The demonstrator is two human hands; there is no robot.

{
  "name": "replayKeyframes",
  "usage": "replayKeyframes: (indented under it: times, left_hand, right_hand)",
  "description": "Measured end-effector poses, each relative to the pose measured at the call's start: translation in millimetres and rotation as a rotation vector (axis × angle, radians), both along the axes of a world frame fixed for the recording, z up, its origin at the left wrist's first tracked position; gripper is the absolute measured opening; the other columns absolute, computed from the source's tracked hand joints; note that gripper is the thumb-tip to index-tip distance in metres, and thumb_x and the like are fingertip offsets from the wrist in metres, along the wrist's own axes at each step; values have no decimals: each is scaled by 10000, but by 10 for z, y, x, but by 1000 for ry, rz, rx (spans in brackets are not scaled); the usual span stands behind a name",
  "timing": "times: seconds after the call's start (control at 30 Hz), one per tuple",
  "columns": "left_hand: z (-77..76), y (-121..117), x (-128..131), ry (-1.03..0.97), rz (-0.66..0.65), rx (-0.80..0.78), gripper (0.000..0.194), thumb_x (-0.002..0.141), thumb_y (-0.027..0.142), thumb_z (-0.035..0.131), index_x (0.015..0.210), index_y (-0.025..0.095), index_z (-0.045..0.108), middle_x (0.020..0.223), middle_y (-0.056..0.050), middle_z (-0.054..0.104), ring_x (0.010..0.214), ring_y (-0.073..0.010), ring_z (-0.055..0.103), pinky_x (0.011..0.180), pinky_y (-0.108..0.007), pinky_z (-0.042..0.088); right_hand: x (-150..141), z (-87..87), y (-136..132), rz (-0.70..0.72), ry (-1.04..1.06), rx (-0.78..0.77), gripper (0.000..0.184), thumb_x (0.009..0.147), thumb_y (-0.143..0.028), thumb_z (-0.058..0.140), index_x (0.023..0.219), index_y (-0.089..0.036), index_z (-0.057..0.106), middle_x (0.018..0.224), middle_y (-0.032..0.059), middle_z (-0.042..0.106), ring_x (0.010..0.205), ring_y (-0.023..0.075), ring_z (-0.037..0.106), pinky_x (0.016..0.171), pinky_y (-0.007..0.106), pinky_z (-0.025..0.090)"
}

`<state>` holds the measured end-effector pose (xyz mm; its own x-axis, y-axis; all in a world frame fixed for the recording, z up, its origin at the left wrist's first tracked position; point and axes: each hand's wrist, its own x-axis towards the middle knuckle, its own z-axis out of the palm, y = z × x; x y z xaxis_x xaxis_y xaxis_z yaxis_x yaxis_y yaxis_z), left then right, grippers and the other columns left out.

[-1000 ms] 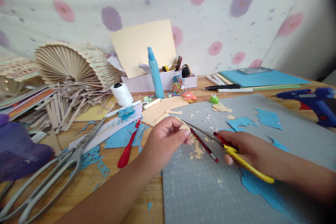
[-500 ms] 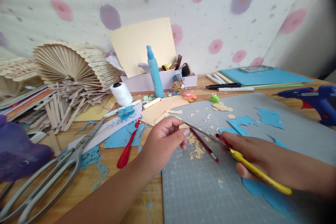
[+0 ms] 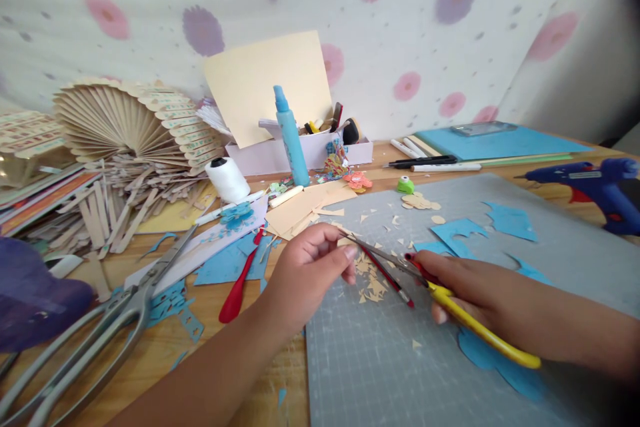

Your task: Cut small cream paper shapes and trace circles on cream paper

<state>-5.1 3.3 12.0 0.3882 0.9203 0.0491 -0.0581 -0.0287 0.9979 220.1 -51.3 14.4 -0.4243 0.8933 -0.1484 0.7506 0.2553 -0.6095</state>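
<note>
My left hand (image 3: 317, 263) is closed in a pinch over the left part of the grey cutting mat (image 3: 360, 360). A small piece of cream paper (image 3: 345, 241) shows at its fingertips, mostly hidden. In my right hand (image 3: 480, 287) are scissors with yellow and red handles (image 3: 493, 333). Their thin metal blades point left and reach the left fingertips. Below the blades lies a slim dark red pencil or brush (image 3: 387, 275), among cream paper scraps (image 3: 373, 287). Blue paper offcuts (image 3: 457, 235) lie beyond the right hand, and another blue piece (image 3: 505, 363) lies beneath it.
Large metal scissors (image 3: 120, 307) and a red-handled tool (image 3: 240, 283) lie at left. A blue bottle (image 3: 291, 140), thread spool (image 3: 227, 179) and pale box (image 3: 260, 157) stand behind. Cream discs (image 3: 420, 201), a green punch (image 3: 405, 184) and a blue glue gun (image 3: 590, 183) are at right.
My right hand has shifted slightly left with the scissors, and the blades have come closer to the left fingertips. The whole view has drifted a little. My left hand keeps its pinch.
</note>
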Motion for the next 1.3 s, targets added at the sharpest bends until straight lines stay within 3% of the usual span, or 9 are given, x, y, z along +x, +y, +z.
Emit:
replayKeyframes:
  times: [0.23,0.5,0.7,0.83,0.97,1.17,1.3]
  left_hand:
    - [10,-4,-14,-12,-3,-3,114,720,215,634,683,171,536,521,51,600,500,-78,554,550,-208,450]
    - [14,-16,-3,-83,-25,-5,86,744,203,636,701,159,577,584,35,636,556,-80,587,573,-200,473]
    - [-18,-11,-11,-112,13,-76,112,748,242,660,745,171,573,755,-3,706,674,-115,639,677,-249,494]
    - [-42,24,-42,-12,104,23,137,761,275,665,684,171,623,622,47,573,608,-64,507,602,-182,403]
    - [-61,49,-65,-34,162,57,152,737,290,689,654,174,637,550,59,501,552,-61,428,534,-179,349]
    - [-54,31,-26,-147,159,11,105,677,221,732,698,177,639,586,41,637,551,-64,559,562,-173,442]
    - [-30,23,-1,-256,163,-69,201,607,166,763,680,167,575,597,53,645,587,-89,636,634,-211,513]
  right_hand:
    - [-20,-56,54,-1,-56,-13,258,883,-406,355,922,-247,554,853,76,683,796,260,634,723,377,497]
    - [-45,-97,133,-63,-239,44,262,858,-449,346,793,-247,499,791,90,652,745,269,622,645,361,459]
    - [-14,-58,108,-64,-120,80,226,849,-433,345,850,-237,458,832,73,671,764,233,638,678,326,504]
    - [33,-18,39,-41,-71,64,250,841,-433,352,891,-235,496,925,93,706,814,241,666,687,328,530]
    - [26,6,28,-60,-62,83,343,812,-494,397,975,-230,545,889,106,716,773,270,674,652,360,541]
    - [-12,18,66,-67,-86,35,373,810,-484,380,976,-200,555,899,145,695,810,301,664,672,403,544]
    - [-19,25,75,-64,-77,29,343,812,-491,409,972,-217,538,939,122,689,869,291,660,689,371,540]
